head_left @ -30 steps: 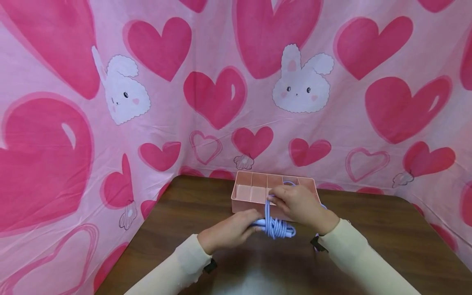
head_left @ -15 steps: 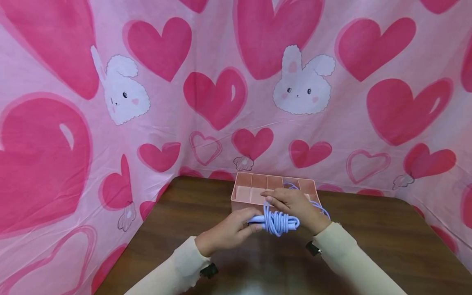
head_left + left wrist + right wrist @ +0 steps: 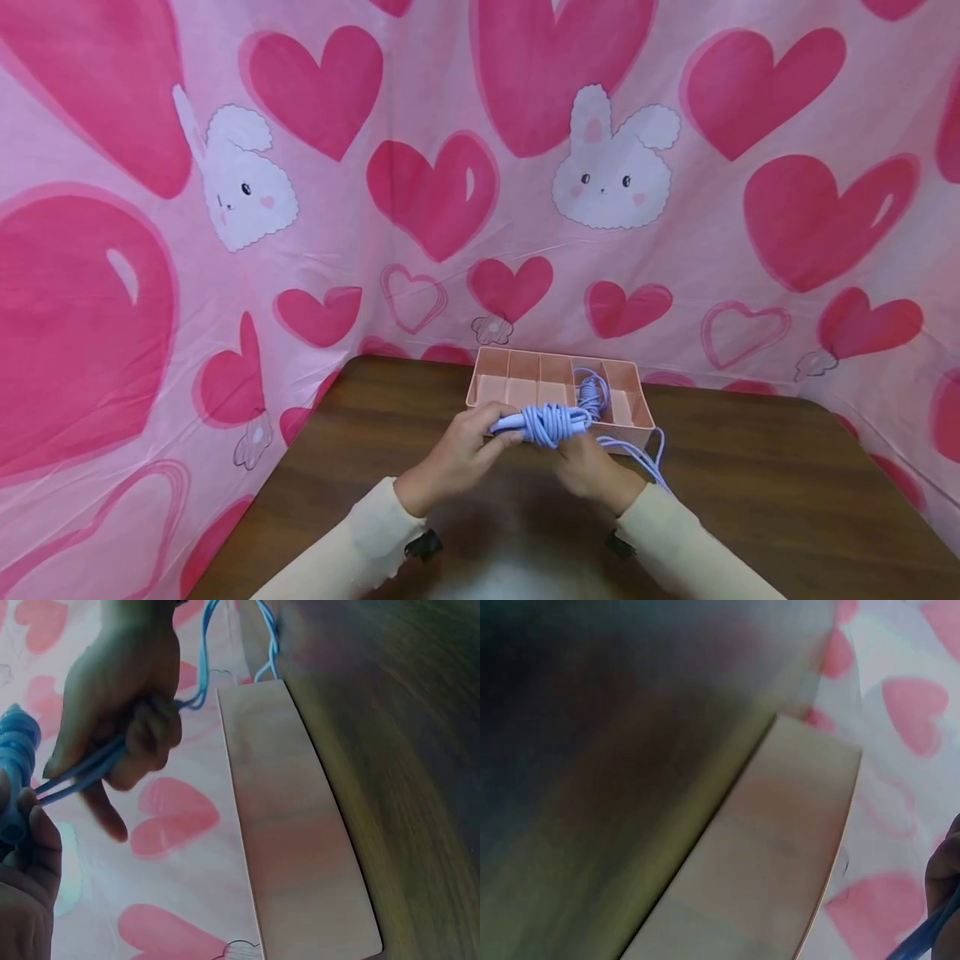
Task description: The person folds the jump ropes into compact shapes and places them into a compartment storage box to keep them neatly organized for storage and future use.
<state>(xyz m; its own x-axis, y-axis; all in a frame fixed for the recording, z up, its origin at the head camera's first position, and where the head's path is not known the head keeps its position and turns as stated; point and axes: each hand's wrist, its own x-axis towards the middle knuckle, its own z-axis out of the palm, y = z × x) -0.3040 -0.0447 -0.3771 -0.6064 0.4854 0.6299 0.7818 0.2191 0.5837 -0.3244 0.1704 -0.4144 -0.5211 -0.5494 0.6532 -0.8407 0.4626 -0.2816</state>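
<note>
My left hand (image 3: 459,454) pinches one end of a light blue cord bundle (image 3: 551,424), its strands wound round pale blue stick-like ends, held in front of the pink divided box (image 3: 636,433). Just right of the bundle is my right hand (image 3: 596,473). In the left wrist view, the right hand (image 3: 131,697) has its fingers curled round two strands of the cord (image 3: 82,774), which run taut to the bundle (image 3: 16,746). Beyond that hand a loose doubled length (image 3: 637,457) trails off to the right. At the right wrist view's edge, only some fingers (image 3: 943,866) and cord show.
A second wound blue cord (image 3: 591,395) lies in the box's fourth compartment from the left; the other compartments show bare floors. The box stands on a dark wooden table (image 3: 750,467), near the back. Behind hangs a pink heart-patterned cloth (image 3: 517,217).
The right hand has come from above the bundle, over the box, down to its lower right side. The bundle has risen slightly and shifted left in the left hand, and the cord inside the box now shows.
</note>
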